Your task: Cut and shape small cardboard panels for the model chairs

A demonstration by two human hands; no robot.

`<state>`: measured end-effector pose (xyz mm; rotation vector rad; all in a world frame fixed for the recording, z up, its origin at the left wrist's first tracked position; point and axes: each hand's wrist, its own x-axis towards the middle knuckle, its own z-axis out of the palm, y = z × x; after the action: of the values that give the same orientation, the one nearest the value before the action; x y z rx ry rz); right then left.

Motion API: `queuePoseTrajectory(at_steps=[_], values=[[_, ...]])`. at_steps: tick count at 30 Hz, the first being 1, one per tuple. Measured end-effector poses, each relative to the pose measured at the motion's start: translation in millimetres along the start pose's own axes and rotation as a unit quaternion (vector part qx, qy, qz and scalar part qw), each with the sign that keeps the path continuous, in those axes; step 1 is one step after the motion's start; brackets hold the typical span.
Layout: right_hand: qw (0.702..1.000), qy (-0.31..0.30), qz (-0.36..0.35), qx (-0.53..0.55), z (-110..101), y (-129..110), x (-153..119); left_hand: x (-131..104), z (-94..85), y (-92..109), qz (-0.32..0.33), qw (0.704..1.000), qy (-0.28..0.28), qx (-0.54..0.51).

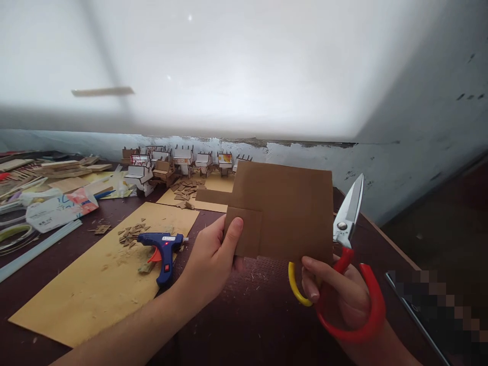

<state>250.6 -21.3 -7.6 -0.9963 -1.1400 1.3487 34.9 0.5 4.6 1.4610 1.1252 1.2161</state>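
A flat brown cardboard piece (285, 208) with a narrow strip sticking out on its left is held up in front of me. My left hand (217, 249) grips its lower left corner, thumb on the face. At the lower right corner, my right hand (339, 290) pinches the cardboard's edge. The same hand carries scissors (347, 223) with red and yellow handles looped around its fingers, blades pointing up. Left of my left hand, a blue glue gun (165, 251) with a small red light lies on a tan sheet (95, 274).
Small cardboard models (183, 157) line the wall at the back. Cardboard scraps (131, 234) lie by the glue gun's nozzle. Wood strips (61, 170), tape rolls (15, 236) and a printed packet (61, 209) crowd the left. A dark flat object (415, 310) rests at the right edge.
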Motion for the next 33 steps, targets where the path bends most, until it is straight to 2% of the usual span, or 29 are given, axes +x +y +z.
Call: queuePoseTrajectory(at_steps=[8,15,21,28,33], values=[[0.998,-0.031,-0.032,-0.033,-0.6,-3.9,0.0,0.0,-0.5,-1.0,0.019,0.999,0.022,0.017],[0.998,-0.045,-0.012,-0.030,2.5,-5.2,-0.3,0.8,-0.3,-2.5,0.013,0.999,0.040,-0.002],[0.998,-0.045,-0.018,-0.036,2.0,-3.9,-1.0,2.4,-0.3,-4.0,0.007,0.999,0.028,-0.027],[0.997,-0.059,-0.020,-0.037,-2.9,0.2,0.8,5.3,0.8,4.1,-0.035,0.996,0.004,-0.085],[0.997,-0.062,-0.009,-0.045,-7.3,3.5,-0.6,8.3,-0.7,1.3,-0.066,0.996,-0.003,-0.054]])
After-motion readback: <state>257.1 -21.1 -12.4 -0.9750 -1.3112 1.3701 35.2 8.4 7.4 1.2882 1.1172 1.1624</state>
